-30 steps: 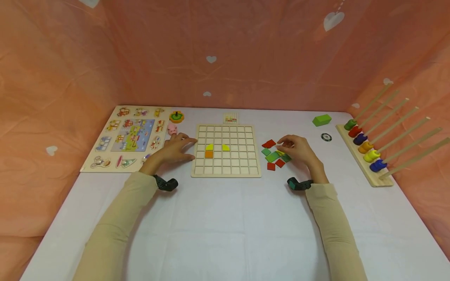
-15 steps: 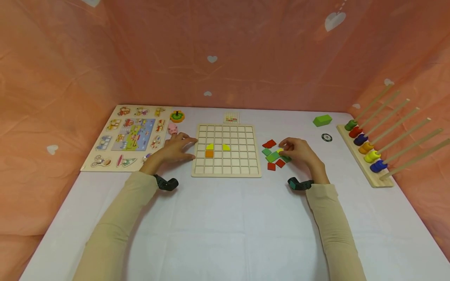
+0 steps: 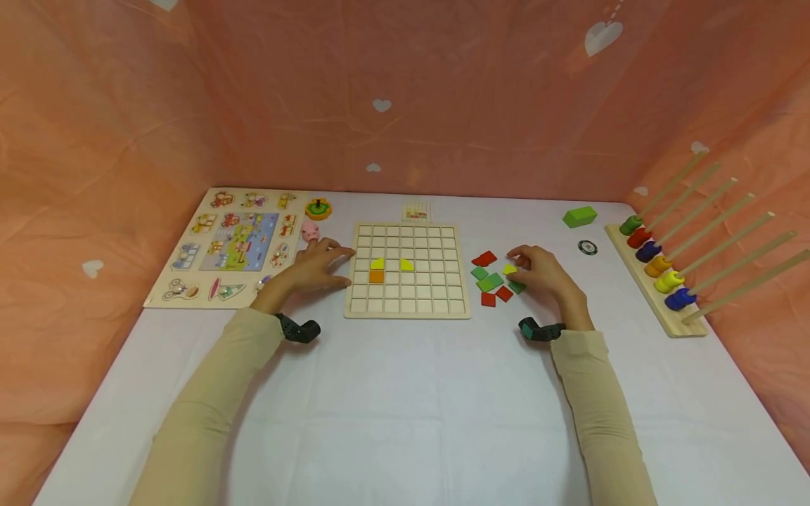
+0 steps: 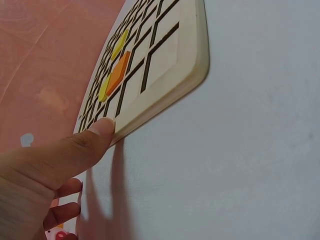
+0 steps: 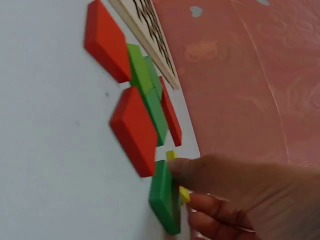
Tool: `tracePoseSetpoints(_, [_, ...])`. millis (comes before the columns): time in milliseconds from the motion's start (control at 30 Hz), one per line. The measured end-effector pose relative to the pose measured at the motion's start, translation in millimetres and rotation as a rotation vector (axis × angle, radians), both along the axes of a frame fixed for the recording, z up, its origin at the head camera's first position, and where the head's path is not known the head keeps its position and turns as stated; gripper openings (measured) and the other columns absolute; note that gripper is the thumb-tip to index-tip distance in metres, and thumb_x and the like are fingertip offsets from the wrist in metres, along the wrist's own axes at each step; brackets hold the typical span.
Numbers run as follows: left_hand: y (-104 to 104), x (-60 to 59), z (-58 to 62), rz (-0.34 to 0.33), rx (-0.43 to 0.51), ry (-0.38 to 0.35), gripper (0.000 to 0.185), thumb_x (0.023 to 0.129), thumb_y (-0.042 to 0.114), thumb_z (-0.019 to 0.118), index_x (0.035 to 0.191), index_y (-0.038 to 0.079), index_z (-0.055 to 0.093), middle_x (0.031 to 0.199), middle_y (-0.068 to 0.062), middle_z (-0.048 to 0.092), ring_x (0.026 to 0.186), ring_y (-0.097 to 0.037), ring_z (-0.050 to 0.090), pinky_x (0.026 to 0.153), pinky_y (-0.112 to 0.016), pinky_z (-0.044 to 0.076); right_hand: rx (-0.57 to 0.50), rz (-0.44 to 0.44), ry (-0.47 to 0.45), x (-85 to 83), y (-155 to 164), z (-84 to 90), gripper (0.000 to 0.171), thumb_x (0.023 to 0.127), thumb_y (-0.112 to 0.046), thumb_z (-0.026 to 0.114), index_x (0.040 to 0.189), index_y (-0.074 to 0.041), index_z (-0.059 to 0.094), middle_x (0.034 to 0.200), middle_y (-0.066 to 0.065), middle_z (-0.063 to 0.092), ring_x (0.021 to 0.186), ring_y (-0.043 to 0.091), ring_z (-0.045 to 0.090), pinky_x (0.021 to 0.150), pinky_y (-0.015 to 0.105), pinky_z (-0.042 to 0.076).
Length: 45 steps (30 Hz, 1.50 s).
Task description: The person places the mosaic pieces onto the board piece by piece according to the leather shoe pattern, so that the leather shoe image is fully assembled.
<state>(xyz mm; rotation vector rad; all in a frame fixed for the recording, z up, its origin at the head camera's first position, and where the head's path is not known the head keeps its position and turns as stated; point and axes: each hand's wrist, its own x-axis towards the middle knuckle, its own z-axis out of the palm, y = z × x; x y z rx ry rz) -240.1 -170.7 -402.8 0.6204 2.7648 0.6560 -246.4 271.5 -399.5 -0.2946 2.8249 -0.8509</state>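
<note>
**A:** What is the right hand (image 3: 543, 275) on?

**B:** A small yellow tile (image 3: 509, 269), pinched between thumb and fingertips. It sits at the far edge of a loose pile of red and green tiles (image 3: 491, 282) on the white table (image 3: 405, 393), just right of the grid board (image 3: 407, 271).

**A:** How would the tile handle?

**B:** Judging by its look, it is light, stiff, painted wood, thin and flat, so it should lift best by pinching 2 opposite edges. The paint may be a little slick. It does not look fragile.

**A:** What does it look like?

**B:** Bright yellow, and smaller than the neighbouring tiles. The wrist view is blurred and the fingers cover most of it, so I cannot tell its exact shape.

**A:** And the left hand (image 3: 316, 268)?

**B:** It rests against the board's left edge, fingers relaxed and straight, thumb tip (image 4: 102, 127) touching the rim. The board already holds 2 yellow pieces (image 3: 377, 264) and 1 orange piece (image 3: 376, 277).
</note>
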Motion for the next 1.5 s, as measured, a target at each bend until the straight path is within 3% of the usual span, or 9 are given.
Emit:
tracePoseSetpoints(167, [-1.0, -0.3, 0.4, -0.001, 0.000, -0.002, 0.064, 0.084, 0.030, 0.068, 0.139, 0.012, 0.043, 0.136, -0.020, 0.034, 0.124, -0.041, 0.026, 0.096, -0.061, 0.021, 0.020, -0.040, -0.006, -1.6, -1.8, 5.6, 0.032, 0.084, -0.016, 0.067, 0.109, 0.002, 0.063, 0.095, 0.016, 0.060, 0.087, 0.028, 0.050, 0.079, 0.037, 0.043])
tracePoseSetpoints(300, [-0.9, -0.9, 0.3, -0.005, -0.002, -0.001, 0.064, 0.084, 0.030, 0.068, 0.140, 0.012, 0.042, 0.136, -0.021, 0.034, 0.124, -0.041, 0.026, 0.096, -0.061, 0.021, 0.012, -0.012, 0.020, -5.8, -12.2, 8.2, 0.032, 0.081, -0.019, 0.070, 0.105, 0.002, 0.066, 0.096, 0.017, 0.062, 0.088, 0.028, 0.051, 0.079, 0.037, 0.044])
tracePoseSetpoints(600, [0.0, -1.6, -1.7, -0.005, 0.012, -0.006, 0.063, 0.084, 0.029, 0.068, 0.139, 0.012, 0.043, 0.136, -0.021, 0.034, 0.124, -0.041, 0.025, 0.097, -0.061, 0.020, -0.133, 0.219, 0.092, -10.1, -62.9, 14.7, 0.028, 0.078, -0.014, 0.075, 0.100, 0.000, 0.067, 0.091, 0.012, 0.063, 0.081, 0.023, 0.054, 0.073, 0.032, 0.045])
tracePoseSetpoints(933, [0.6, -0.3, -0.6, 0.005, 0.014, -0.008, 0.063, 0.083, 0.030, 0.069, 0.138, 0.012, 0.044, 0.135, -0.020, 0.035, 0.124, -0.040, 0.026, 0.096, -0.060, 0.021, -0.248, 0.357, 0.201, -10.5, -120.1, 9.0, 0.026, 0.077, -0.012, 0.075, 0.100, -0.002, 0.069, 0.091, 0.009, 0.065, 0.080, 0.020, 0.057, 0.072, 0.031, 0.048])
tracePoseSetpoints(1233, [-0.3, -2.6, -3.1, 0.002, 0.001, 0.002, 0.063, 0.083, 0.030, 0.069, 0.138, 0.012, 0.044, 0.135, -0.019, 0.035, 0.123, -0.039, 0.026, 0.096, -0.059, 0.023, -0.220, 0.433, 0.229, -1.9, -161.7, -3.0, 0.029, 0.078, -0.013, 0.075, 0.104, -0.001, 0.068, 0.099, 0.008, 0.066, 0.085, 0.017, 0.059, 0.076, 0.029, 0.049])
tracePoseSetpoints(1500, [-0.5, -3.4, -3.8, 0.010, -0.003, 0.001, 0.063, 0.083, 0.031, 0.070, 0.138, 0.013, 0.045, 0.135, -0.019, 0.035, 0.123, -0.038, 0.027, 0.096, -0.058, 0.024, -0.161, 0.463, 0.303, 0.5, -179.4, -12.9, 0.017, 0.079, -0.017, 0.075, 0.092, -0.008, 0.069, 0.091, 0.002, 0.067, 0.086, 0.014, 0.058, 0.082, 0.029, 0.045])
